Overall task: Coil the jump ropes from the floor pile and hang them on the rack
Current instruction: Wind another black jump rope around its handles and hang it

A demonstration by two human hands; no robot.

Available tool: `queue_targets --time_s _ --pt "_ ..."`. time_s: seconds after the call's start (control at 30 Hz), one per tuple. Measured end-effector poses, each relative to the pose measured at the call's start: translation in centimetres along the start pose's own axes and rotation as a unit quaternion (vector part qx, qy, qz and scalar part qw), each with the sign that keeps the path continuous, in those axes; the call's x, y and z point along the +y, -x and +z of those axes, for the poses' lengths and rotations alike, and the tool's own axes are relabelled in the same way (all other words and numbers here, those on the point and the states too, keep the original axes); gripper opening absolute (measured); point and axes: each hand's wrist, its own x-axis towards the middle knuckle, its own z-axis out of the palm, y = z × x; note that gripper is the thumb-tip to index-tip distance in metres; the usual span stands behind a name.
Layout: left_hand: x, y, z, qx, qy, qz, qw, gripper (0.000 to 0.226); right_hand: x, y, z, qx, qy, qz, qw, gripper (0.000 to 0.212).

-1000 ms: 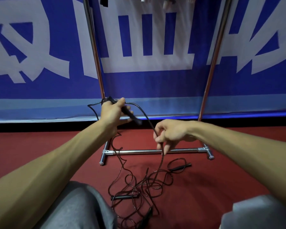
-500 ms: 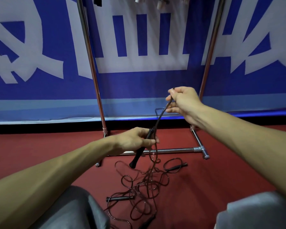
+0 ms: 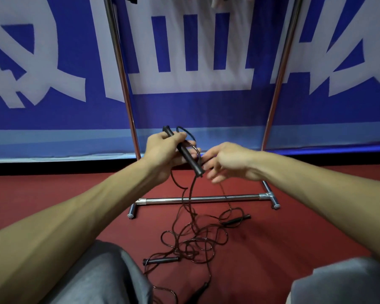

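My left hand (image 3: 162, 154) grips a black jump-rope handle (image 3: 188, 154) held slanted in front of the rack, with a loop of thin dark cord (image 3: 184, 131) gathered against it. My right hand (image 3: 228, 163) is just right of the handle's lower end, blurred, its thumb and forefinger on the cord. From both hands the cord drops to a tangled rope pile (image 3: 195, 240) on the red floor. Three more black handles lie there: one at the right (image 3: 236, 220), one at the left (image 3: 160, 260), one near the bottom (image 3: 198, 291).
The chrome rack's base bar (image 3: 217, 198) lies on the floor just behind the pile, and its two posts (image 3: 121, 84) (image 3: 281, 84) rise before a blue and white banner (image 3: 195, 110). A few items hang at the top edge (image 3: 215, 1). My grey-clad knees (image 3: 101, 277) (image 3: 338, 281) flank the pile.
My right hand came down from its raised position to the left hand, bringing cord with it. My left hand lifted and turned the handle, and a loop now lies against it.
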Motion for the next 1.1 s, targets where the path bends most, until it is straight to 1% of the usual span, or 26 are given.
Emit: queue_targets --time_s 0.13,0.2,0.23,0.3,0.33,0.37,0.4,0.47,0.53,0.6,0.67,0.7,0.77,0.83,0.9,0.97,1.1 --pt "1.1 -0.4 -0.3 0.017 0.081 0.042 0.996 0.01 0.9 -0.1 2.6 -0.116 0.095 0.009 0.989 0.037" --pt "1.5 -0.5 -0.7 0.026 0.112 0.05 0.992 0.009 1.0 -0.3 3.9 -0.158 0.124 0.004 0.98 0.034" --pt "1.6 -0.5 -0.9 0.029 0.121 0.049 0.991 0.008 1.1 -0.4 4.4 -0.169 0.122 0.004 0.978 0.028" --pt "1.6 -0.6 -1.4 0.033 0.121 0.042 0.991 0.008 1.0 -0.4 5.2 -0.166 0.115 0.003 0.979 0.009" --pt "1.5 -0.6 -1.8 0.029 0.114 0.04 0.992 0.007 0.9 -0.6 5.3 -0.151 0.122 0.003 0.981 0.009" --pt "1.5 -0.6 -2.2 0.021 0.098 0.043 0.994 0.009 0.8 -0.8 5.2 -0.128 0.13 0.01 0.983 0.014" --pt "1.4 -0.6 -2.6 0.012 0.065 0.05 0.997 0.014 0.6 -0.9 5.0 -0.098 0.128 0.021 0.987 0.016" --pt "0.9 -0.6 -3.4 -0.004 -0.04 0.065 0.997 0.027 0.2 -1.0 4.3 -0.023 0.096 0.038 0.994 0.016" --pt "0.2 -0.5 -3.9 -0.026 -0.149 0.058 0.987 0.028 -0.3 -1.1 3.5 0.054 0.056 0.029 0.997 0.02" --pt "-0.5 -0.2 -4.2 -0.077 -0.249 0.037 0.965 0.023 -0.8 -1.4 2.5 0.122 0.012 -0.007 0.992 0.024" --pt "-1.2 0.0 -4.2 -0.143 -0.351 0.025 0.925 0.023 -1.3 -1.6 1.7 0.17 -0.045 -0.051 0.983 0.025" --pt "-1.5 0.3 -4.1 -0.174 -0.385 0.016 0.906 0.025 -1.6 -1.6 1.3 0.188 -0.064 -0.072 0.977 0.026" --pt "-2.1 0.7 -3.9 -0.229 -0.404 -0.016 0.885 0.03 -2.1 -1.6 0.8 0.216 -0.085 -0.103 0.967 0.028" --pt "-2.4 1.1 -3.5 -0.28 -0.389 -0.058 0.876 0.031 -2.4 -1.4 0.3 0.243 -0.104 -0.116 0.957 0.027" --pt "-2.3 1.4 -3.1 -0.312 -0.382 -0.083 0.866 0.028 -2.4 -1.2 -0.3 0.275 -0.116 -0.118 0.947 0.027" --pt "-2.0 1.4 -2.6 -0.325 -0.368 -0.085 0.867 0.025 -2.2 -1.1 -1.0 0.301 -0.139 -0.114 0.936 0.027" --pt "-1.4 1.5 -1.9 -0.325 -0.3 -0.108 0.89 0.018 -2.3 -0.5 -2.2 0.341 -0.22 -0.084 0.91 0.023"
